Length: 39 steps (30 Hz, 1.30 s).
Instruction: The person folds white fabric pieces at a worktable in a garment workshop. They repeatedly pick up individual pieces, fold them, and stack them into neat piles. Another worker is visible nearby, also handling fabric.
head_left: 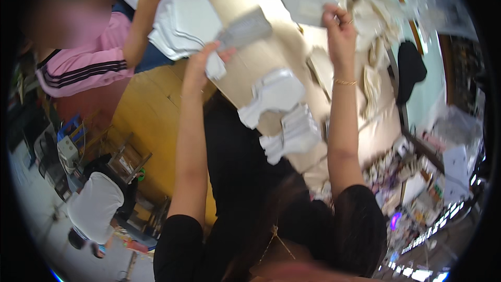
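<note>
Right grip (pixel 340 25), grey sheet (pixel 301 1), extending leftward from it

Beige table (pixel 286 47) beneath white stacks (pixel 279 93)

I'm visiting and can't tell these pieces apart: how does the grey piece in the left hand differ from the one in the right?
The left piece, in the left hand, looks smaller than the right piece. The left piece is roughly oblong; the right piece has a narrower arm reaching leftward. The right hand grips the right piece's right end; the left piece is gripped at its left. Both look grey.
</note>
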Each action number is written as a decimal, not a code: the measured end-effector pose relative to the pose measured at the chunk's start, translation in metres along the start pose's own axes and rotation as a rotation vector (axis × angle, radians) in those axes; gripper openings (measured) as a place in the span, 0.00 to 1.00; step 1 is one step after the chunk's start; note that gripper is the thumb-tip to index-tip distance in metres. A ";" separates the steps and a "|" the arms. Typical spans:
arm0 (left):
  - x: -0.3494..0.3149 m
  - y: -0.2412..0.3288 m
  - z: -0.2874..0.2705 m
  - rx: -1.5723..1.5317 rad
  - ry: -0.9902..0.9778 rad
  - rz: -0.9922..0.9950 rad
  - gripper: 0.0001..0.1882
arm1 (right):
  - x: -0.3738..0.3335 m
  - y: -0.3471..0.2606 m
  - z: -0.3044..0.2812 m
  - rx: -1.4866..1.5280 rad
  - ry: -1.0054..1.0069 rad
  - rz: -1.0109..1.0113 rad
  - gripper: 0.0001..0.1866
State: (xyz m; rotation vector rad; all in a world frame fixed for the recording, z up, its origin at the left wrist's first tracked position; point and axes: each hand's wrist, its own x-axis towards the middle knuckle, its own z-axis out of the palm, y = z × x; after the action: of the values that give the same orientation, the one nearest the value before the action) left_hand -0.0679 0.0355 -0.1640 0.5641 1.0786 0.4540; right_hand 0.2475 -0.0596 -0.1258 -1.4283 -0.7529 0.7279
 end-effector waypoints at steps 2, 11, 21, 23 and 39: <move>0.006 -0.002 -0.003 -0.006 -0.019 0.027 0.22 | -0.015 -0.029 -0.042 0.195 -0.141 -0.047 0.17; 0.006 0.001 0.004 0.044 -0.071 0.133 0.19 | -0.194 -0.057 -0.116 -0.184 -0.495 0.610 0.18; 0.006 -0.006 -0.001 0.057 -0.104 0.145 0.23 | -0.256 -0.015 -0.086 -1.007 -0.441 0.174 0.19; 0.005 -0.008 -0.003 0.063 -0.090 0.105 0.22 | -0.241 -0.021 -0.078 -1.005 -0.388 0.093 0.19; -0.012 -0.014 0.004 0.077 -0.050 0.108 0.24 | 0.088 0.062 0.095 -0.578 -0.620 0.172 0.28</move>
State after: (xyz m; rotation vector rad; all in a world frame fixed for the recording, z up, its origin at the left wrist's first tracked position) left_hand -0.0682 0.0173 -0.1633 0.7007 1.0241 0.4917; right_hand 0.2220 0.0686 -0.1861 -1.8179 -1.4149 1.1749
